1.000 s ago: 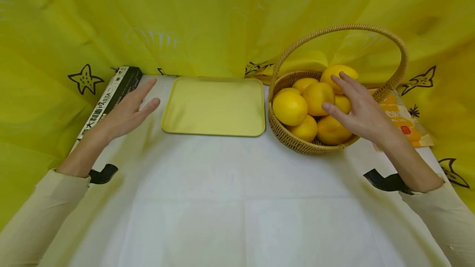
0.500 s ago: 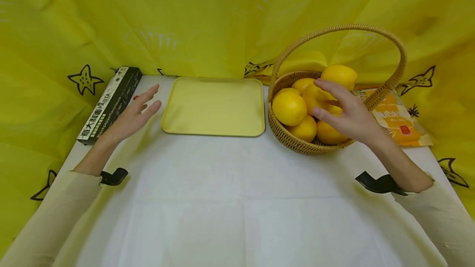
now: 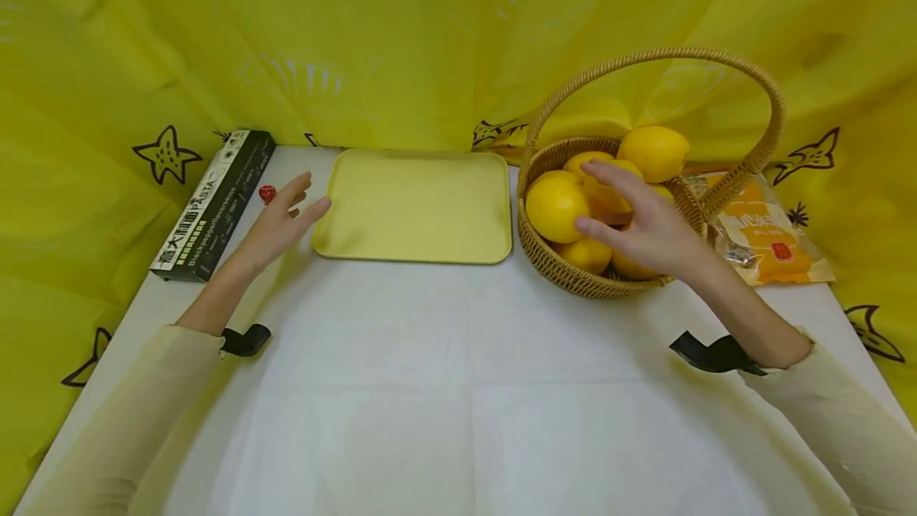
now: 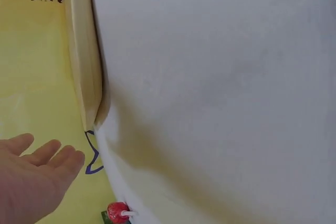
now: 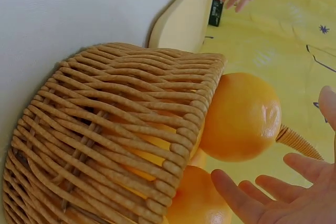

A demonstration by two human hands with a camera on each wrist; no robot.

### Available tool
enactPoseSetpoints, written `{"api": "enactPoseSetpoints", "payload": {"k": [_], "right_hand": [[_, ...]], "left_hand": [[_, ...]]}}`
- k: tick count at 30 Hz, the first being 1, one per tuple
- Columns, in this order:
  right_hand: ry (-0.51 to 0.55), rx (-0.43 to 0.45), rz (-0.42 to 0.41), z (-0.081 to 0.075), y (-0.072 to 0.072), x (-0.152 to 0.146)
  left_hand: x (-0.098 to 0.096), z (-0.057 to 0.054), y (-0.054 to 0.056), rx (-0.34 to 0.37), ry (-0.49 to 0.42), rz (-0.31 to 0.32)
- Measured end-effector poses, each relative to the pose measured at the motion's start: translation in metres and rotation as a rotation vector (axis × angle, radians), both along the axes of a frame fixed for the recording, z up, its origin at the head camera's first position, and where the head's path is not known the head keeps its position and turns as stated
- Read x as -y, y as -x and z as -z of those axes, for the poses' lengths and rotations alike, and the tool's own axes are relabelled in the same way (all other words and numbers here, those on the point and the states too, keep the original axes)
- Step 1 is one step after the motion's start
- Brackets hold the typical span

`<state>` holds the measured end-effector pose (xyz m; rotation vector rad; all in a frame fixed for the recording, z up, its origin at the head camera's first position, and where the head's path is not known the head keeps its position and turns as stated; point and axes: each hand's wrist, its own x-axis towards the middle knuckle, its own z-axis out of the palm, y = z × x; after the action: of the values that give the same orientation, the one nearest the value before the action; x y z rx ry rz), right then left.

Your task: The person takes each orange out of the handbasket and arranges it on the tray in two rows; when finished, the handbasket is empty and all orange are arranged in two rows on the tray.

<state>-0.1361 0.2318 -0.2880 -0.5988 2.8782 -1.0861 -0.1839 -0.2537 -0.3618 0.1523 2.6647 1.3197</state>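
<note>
My left hand (image 3: 275, 229) is held out over the left side of the table, fingers relaxed and holding nothing, its thumb overlapping the left rim of a pale yellow tray (image 3: 419, 209). At the right, my right hand (image 3: 652, 233) hovers over a wicker basket (image 3: 573, 281) with a tall hoop handle. Several yellow-orange citrus fruits fill the basket, some hidden behind that hand. In the right wrist view its fingers are spread beside a round fruit (image 5: 241, 116) at the rim, not gripping it. A red lollipop (image 4: 117, 212) lies near the left hand.
A black and white pasta box (image 3: 215, 205) lies along the left table edge. Right of the basket rests an orange and clear food packet (image 3: 770, 233). The basket's handle (image 3: 691, 52) arches high above the fruits. A yellow patterned cloth (image 3: 401, 46) hangs behind the table.
Both hands have moved inward: the left to the right, toward the tray, and the right to the left, across the basket. The lollipop and more of the packet have come into sight.
</note>
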Motion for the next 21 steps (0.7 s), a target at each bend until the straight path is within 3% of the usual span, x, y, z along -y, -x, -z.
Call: {"api": "enactPoseSetpoints", "payload": {"k": [6,11,14,21], "right_hand": [[0.012,0.036,-0.030,0.004,0.002,0.004],[0.001,0.040,-0.037,0.007,0.002,0.006],[0.001,0.046,-0.047,0.009,0.004,0.008],[-0.021,0.048,-0.062,0.012,0.006,0.011]], "left_hand": [[-0.003,0.006,-0.001,0.068,0.116,0.018],[-0.007,0.010,0.001,0.028,0.207,0.028],[-0.009,0.012,0.003,0.011,0.243,0.058],[-0.011,0.011,0.004,0.046,0.290,0.151]]}}
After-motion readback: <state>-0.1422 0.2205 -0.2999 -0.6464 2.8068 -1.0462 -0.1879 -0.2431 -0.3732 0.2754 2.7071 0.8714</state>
